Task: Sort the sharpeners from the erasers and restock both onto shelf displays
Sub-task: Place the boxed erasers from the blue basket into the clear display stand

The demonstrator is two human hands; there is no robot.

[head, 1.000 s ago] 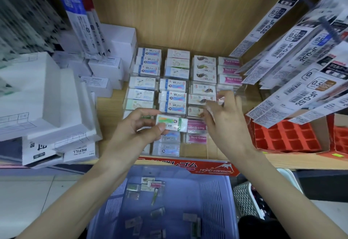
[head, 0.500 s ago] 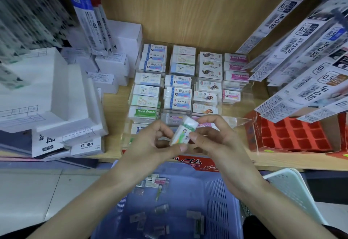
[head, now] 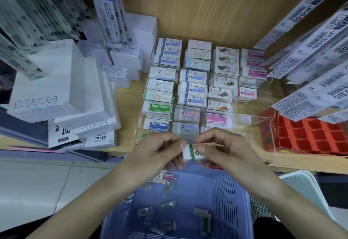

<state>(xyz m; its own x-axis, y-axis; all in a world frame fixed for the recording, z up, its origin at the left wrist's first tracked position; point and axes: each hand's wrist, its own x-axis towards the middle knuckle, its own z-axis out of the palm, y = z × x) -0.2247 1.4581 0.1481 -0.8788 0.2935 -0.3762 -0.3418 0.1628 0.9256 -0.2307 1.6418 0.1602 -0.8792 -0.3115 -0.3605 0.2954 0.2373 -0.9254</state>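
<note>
Eraser [head: 190, 153], white with green-banded sleeve, pinched by left hand [head: 154, 154] and right hand [head: 227, 152].

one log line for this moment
left hand: pinches eraser | right hand: pinches eraser | stage: eraser not yet on display

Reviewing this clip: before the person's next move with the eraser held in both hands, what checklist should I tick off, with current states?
1. Grip: left hand and right hand both pinch the white eraser with green-banded sleeve: ok.
2. Label readable for sorting: fingers cover part, blurred: cannot tell.
3. Room in the clear acrylic display tray: right-hand compartments look part-filled: ok.
4. Path to tray: nothing between hands and it: ok.
5. Blue plastic basket emptied: small packets remain inside: not ok.
</note>
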